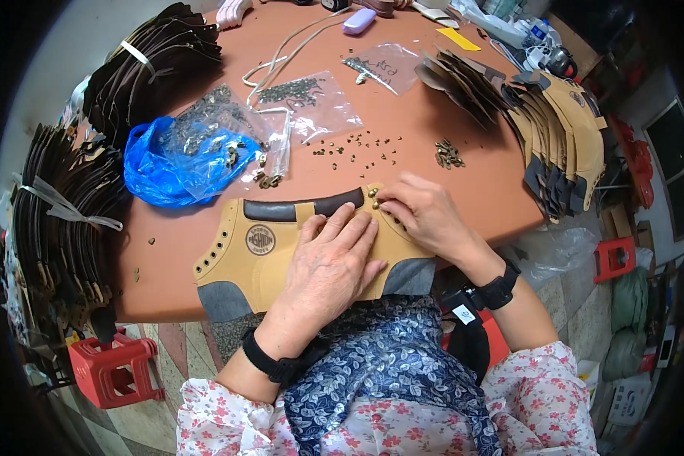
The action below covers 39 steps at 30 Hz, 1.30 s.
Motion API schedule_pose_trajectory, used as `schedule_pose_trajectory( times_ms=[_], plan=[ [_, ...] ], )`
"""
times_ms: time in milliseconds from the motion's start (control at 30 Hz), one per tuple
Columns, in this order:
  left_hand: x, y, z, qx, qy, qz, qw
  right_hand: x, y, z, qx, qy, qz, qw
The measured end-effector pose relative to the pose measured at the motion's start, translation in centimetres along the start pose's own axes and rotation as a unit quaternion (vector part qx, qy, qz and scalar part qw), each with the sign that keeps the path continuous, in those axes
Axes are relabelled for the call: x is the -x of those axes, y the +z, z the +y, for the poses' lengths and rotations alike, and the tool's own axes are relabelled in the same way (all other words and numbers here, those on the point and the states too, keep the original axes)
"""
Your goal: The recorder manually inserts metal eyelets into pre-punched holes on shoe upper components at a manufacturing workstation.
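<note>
A tan shoe upper (289, 251) with dark grey corners, a dark brown padded collar and a round printed badge lies spread at the table's near edge. My left hand (327, 254) rests flat on its middle, fingers stretched out. At the upper's right eyelet row, thumb and forefinger of my right hand (425, 213) close on a small brass lace hook (375, 203), partly hidden by the fingertips. Eyelets (219, 245) run down the left edge. Beyond the upper lie scattered small brass rivets (357, 148) and a heap of brass hooks (448, 154).
Bundled dark uppers (61, 220) stand at the left, another dark stack (152, 68) behind them. Stacked tan uppers (562, 129) hang over the right edge. A blue bag (152, 171) and clear bags of hardware (311, 102) lie farther back, beside a pale cord (262, 72).
</note>
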<state>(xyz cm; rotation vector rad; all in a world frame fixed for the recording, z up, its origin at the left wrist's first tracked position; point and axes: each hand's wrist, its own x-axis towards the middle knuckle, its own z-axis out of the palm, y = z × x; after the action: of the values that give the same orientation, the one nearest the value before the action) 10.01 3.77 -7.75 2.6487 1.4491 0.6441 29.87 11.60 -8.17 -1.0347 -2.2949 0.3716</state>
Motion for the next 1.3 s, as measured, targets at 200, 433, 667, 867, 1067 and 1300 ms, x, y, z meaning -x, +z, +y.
schedule_pose_trajectory(
  times_ms=[200, 433, 667, 867, 1067, 1300],
  plan=[
    [0.1, 0.1, -0.2, 0.009, -0.010, -0.003, 1.000, 1.5, -1.2, 0.3, -0.022, 0.057, 0.032, 0.998],
    [-0.9, -0.1, -0.4, 0.037, -0.037, -0.029, 0.998, 4.1, -2.8, 1.1, -0.043, 0.087, 0.093, 0.991],
    [-1.1, 0.3, -0.3, -0.003, -0.020, -0.025, 0.999, 6.6, -3.5, 1.1, -0.008, 0.070, 0.095, 0.993],
    [-1.2, 0.3, -0.3, -0.025, -0.017, -0.031, 0.999, 7.0, -3.2, 1.0, 0.027, 0.054, 0.096, 0.994],
    [-1.2, 0.6, -0.2, -0.046, -0.014, -0.021, 0.999, 7.0, -3.2, 1.1, 0.070, 0.049, 0.067, 0.994],
    [-1.1, 0.6, 0.0, -0.072, -0.017, -0.014, 0.997, 6.4, -3.5, 1.2, 0.089, 0.027, 0.041, 0.995]
  ],
)
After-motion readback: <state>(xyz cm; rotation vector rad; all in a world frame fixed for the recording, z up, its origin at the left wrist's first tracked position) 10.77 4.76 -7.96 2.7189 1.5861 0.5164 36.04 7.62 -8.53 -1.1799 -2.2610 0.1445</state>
